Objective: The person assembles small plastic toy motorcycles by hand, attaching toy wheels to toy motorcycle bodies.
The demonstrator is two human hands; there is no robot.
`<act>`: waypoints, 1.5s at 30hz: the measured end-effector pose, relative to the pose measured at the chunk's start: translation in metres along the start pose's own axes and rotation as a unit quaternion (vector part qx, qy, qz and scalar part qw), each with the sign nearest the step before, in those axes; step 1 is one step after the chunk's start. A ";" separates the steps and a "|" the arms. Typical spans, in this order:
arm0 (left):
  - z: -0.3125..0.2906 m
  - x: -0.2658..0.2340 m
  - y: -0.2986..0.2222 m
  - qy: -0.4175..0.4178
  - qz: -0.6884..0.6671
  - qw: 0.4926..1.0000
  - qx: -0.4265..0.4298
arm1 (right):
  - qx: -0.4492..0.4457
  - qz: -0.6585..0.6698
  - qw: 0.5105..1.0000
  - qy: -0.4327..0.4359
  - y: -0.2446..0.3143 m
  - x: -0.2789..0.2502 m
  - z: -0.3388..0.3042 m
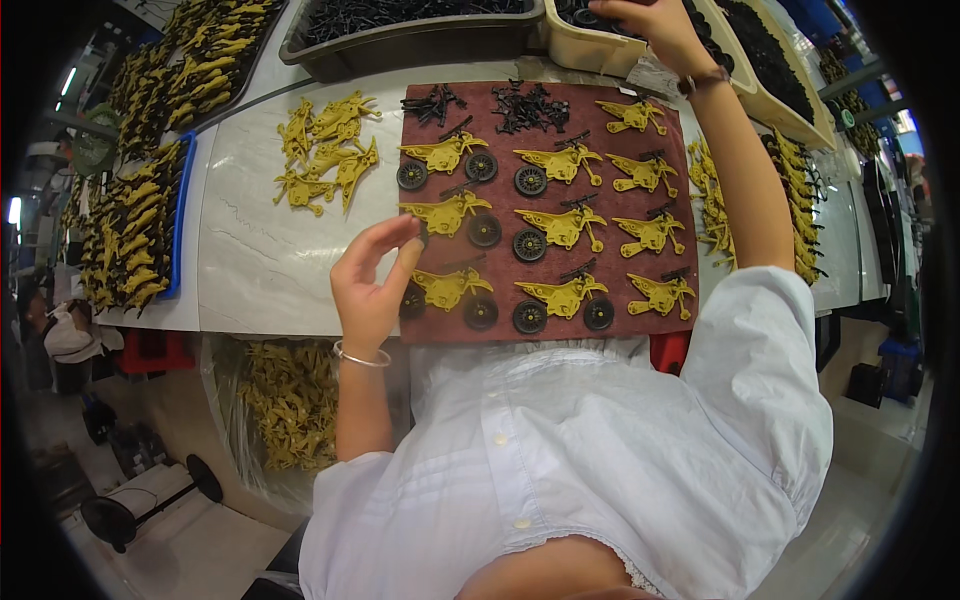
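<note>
Left hand [368,278] curled, right hand [655,22] cropped, grips unclear, I judge the nearest yellow toy motorcycle [446,213] light, stiff, best frame-held.

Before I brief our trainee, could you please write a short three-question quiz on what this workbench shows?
1. Which hand is at a cream bin?
2. True or false: the yellow bike bodies in the right column of the maroon mat have wheels fitted.
3. How many black wheels show on the middle column's bike body nearest the person: a) none, b) one, c) two?

Key:
1. The right hand; the left hand is by the mat's left column.
2. False; none of those four shows wheels.
3. c) two, one at each end.
</note>
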State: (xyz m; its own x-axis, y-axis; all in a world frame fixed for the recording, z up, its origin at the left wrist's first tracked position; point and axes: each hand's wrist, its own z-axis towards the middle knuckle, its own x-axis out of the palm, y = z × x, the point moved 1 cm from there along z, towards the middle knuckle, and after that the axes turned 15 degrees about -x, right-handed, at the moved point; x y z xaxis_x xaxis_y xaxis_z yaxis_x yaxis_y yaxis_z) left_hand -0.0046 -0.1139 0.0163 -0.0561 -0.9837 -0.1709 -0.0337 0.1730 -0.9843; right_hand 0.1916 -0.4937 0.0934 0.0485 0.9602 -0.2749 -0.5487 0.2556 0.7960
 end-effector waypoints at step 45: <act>0.020 0.113 -0.019 0.143 0.333 0.919 0.156 | 0.151 -0.123 0.963 0.184 0.075 0.037 -0.217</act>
State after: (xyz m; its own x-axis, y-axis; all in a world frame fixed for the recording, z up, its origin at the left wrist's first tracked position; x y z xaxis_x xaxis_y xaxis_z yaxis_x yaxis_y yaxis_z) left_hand 0.0094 -0.2292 0.0146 -0.2227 -0.6031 -0.7660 0.3889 0.6655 -0.6371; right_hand -0.0284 -0.4631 0.0256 -0.1844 0.7757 -0.6036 -0.2875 0.5447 0.7878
